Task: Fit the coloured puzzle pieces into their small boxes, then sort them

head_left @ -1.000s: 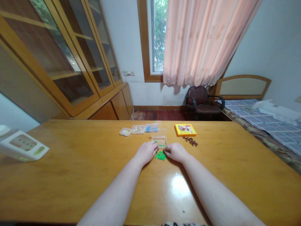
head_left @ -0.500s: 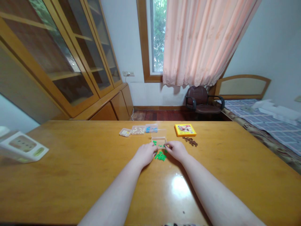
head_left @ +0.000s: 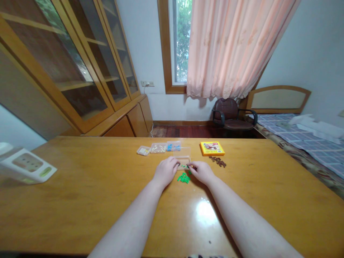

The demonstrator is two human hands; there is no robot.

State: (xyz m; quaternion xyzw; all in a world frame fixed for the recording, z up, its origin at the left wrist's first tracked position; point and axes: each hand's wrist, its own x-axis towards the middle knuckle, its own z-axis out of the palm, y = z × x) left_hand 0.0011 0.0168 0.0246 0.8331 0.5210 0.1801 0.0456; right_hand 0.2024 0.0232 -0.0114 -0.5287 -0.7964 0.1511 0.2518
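Note:
A small clear plastic box (head_left: 184, 158) stands on the wooden table with its lid raised at the back and a few green pieces inside. My left hand (head_left: 166, 170) is at the box's left side, its fingers curled together over the near left corner. At the opposite side, my right hand (head_left: 202, 171) has thumb and forefinger pinched by the right wall. What either hand holds, if anything, is too small to make out. A pile of small green pieces (head_left: 184, 178) lies on the table between my wrists, just in front of the box.
Behind the box sit a clear box of blue pieces (head_left: 173, 146), one of cream pieces (head_left: 158, 148) and a smaller tray (head_left: 143, 151). To the right are a yellow box (head_left: 212, 148) and loose brown pieces (head_left: 218, 161). A white container (head_left: 27, 166) stands far left.
My left hand has moved slightly up and forward over the box's left side, covering green pieces that showed there. The right hand has barely moved.

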